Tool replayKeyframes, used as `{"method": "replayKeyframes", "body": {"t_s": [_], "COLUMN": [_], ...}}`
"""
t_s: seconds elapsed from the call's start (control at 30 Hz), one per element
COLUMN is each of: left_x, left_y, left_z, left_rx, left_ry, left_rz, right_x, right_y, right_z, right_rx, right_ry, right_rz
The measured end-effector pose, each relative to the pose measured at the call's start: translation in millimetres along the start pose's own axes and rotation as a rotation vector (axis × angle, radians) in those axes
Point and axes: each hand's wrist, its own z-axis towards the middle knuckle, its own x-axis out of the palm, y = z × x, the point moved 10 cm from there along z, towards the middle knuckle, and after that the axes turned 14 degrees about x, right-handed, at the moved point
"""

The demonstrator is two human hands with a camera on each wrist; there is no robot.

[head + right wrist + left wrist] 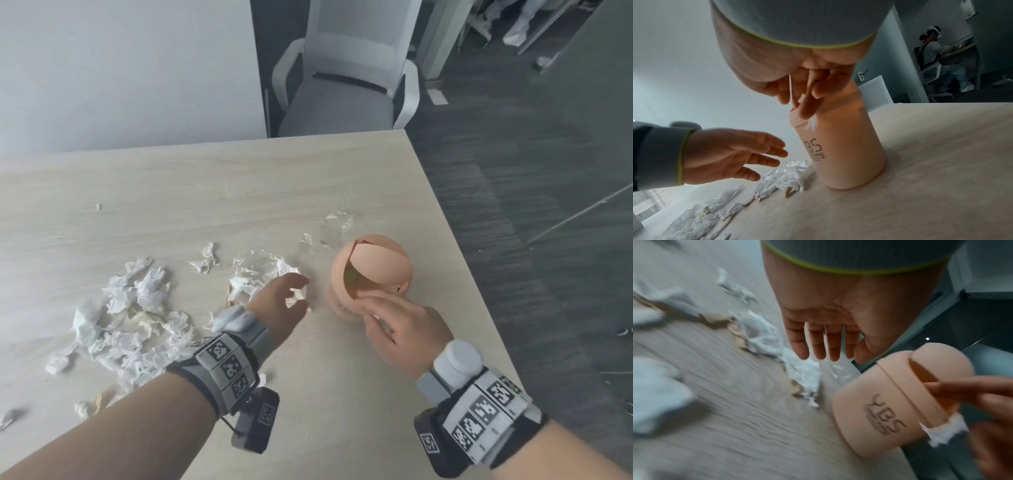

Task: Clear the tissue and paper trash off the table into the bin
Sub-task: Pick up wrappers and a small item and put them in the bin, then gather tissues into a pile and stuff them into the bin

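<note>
The right hand [402, 330] pinches a tissue scrap [812, 124] in its grip at the rim of the bin [371, 270], which stands near the surface's [205, 178] right edge. The left hand [286, 305] hovers with fingers spread, holding nothing, over a crumpled tissue [255, 277] just left of the bin. More tissues [130, 318] lie toward the left edge.

left wrist band [224, 359]: black strap, grey-white plate with three black-white square marker codes
left wrist camera [257, 425]: black box hanging under band, small marker code, thin black cable
left wrist top [234, 318]: light grey rounded module
right wrist band [486, 421]: black strap, white plate, four marker codes
right wrist top [457, 359]: white-grey rounded cylinder module
right wrist camera [430, 445]: black box, marker code
cuffs [663, 155]: grey fabric, yellow-green edge trim
forearms: bare
</note>
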Motion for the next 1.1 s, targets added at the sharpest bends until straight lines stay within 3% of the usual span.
{"method": "replayKeyframes", "body": {"t_s": [0.1,0.23,0.37,0.57,0.7,0.83,0.9,1.0,1.1], "left_x": [-22.3,-38.1,-34.1,-25.4,-43.5,-85.0,-109.3,-136.4,-152.0], "left_y": [36.6,82.9,94.7,126.5,126.1,127.1,132.6,148.8,170.0], "left_z": [-0.2,-0.2,12.7,20.3,7.6,-14.8,-30.2,-53.5,-79.0], "left_rx": [-0.005,-0.096,-0.11,-0.224,-0.189,-0.249,-0.29,-0.388,-0.496], "left_ry": [0.001,0.083,0.21,0.372,0.222,-0.023,-0.173,-0.363,-0.501], "left_rz": [0.196,0.353,0.46,0.487,0.384,0.084,-0.074,-0.244,-0.422], "right_x": [3.9,47.4,99.6,146.0,162.8,166.6,180.3,189.7,194.8], "right_y": [19.7,50.3,54.9,36.7,14.8,6.0,-3.4,-11.5,9.2], "right_z": [-7.5,1.5,23.0,76.0,108.4,136.2,141.8,142.2,138.6], "right_rx": [-0.121,-0.152,0.142,0.535,0.73,0.782,0.822,0.788,0.659], "right_ry": [0.007,0.199,0.359,0.277,0.246,0.184,0.268,0.29,0.243], "right_rz": [0.083,0.135,0.231,0.38,0.258,0.077,-0.023,-0.143,-0.023]}}
